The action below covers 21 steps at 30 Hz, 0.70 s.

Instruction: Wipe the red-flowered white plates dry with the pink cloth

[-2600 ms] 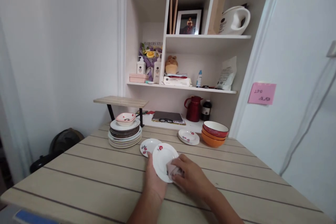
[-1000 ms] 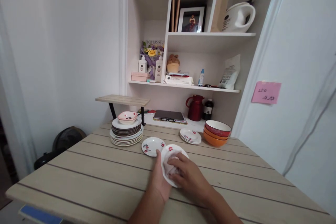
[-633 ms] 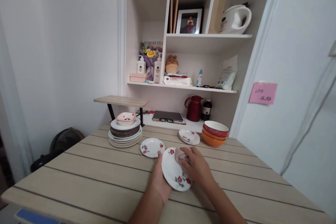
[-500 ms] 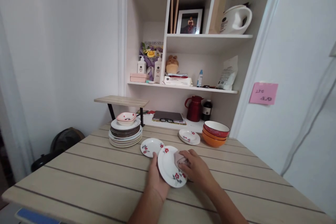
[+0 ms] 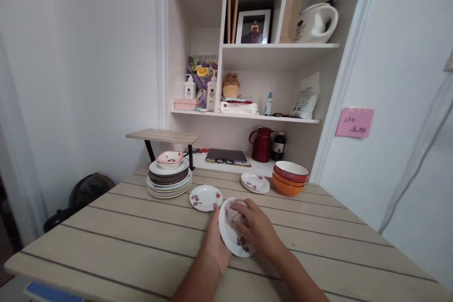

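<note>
The left hand holds a tilted plate above the table, thumb at its 10 o'clock rim. The right hand's curled fingers press a cloth to its face. Beyond, a saucer lies at 10 o'clock, stacked bowls at 2.

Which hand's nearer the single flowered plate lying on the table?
Left. The left hand is just on the near side of the single plate, by its rim; the right hand is farther right, pressing a cloth on the held plate.
</note>
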Each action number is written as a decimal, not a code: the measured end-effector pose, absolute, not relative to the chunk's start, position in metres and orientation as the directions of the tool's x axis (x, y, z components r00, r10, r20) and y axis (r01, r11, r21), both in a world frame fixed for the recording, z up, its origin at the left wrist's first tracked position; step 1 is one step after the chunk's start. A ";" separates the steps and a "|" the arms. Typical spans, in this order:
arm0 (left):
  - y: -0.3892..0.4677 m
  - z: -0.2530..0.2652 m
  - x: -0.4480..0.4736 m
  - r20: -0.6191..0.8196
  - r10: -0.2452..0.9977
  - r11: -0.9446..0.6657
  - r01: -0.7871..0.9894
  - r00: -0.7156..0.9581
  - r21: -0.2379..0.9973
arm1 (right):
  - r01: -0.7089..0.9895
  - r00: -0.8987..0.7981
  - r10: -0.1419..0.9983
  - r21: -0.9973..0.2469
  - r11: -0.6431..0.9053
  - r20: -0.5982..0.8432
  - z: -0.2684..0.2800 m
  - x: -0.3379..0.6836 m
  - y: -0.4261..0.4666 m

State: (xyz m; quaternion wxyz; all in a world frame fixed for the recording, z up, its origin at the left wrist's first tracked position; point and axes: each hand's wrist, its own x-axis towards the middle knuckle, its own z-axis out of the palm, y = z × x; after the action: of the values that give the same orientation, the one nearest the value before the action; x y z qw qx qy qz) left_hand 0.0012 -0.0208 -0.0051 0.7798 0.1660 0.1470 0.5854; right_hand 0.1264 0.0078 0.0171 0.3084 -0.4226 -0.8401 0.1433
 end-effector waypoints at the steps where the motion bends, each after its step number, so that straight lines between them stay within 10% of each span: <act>1: -0.021 -0.004 0.002 -0.025 0.962 0.256 -0.867 0.271 0.427 | 0.645 -0.420 0.815 -0.500 0.578 0.400 0.017 0.127 0.010; 11: -0.015 -0.014 -0.010 -0.129 0.982 0.179 -0.914 0.141 0.365 | 0.800 -0.342 0.899 -0.418 0.431 0.273 0.014 0.148 0.019; 21: -0.019 -0.006 -0.005 -0.112 0.966 0.258 -0.880 0.232 0.399 | 0.509 -0.635 0.735 -0.588 0.629 0.236 0.024 0.134 -0.004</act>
State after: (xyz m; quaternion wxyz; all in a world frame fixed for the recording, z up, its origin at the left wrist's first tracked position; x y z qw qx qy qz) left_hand -0.0049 -0.0192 -0.0060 0.7746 0.1267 0.1699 0.5959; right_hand 0.1340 -0.0037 0.0244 0.2343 -0.3569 -0.8715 0.2411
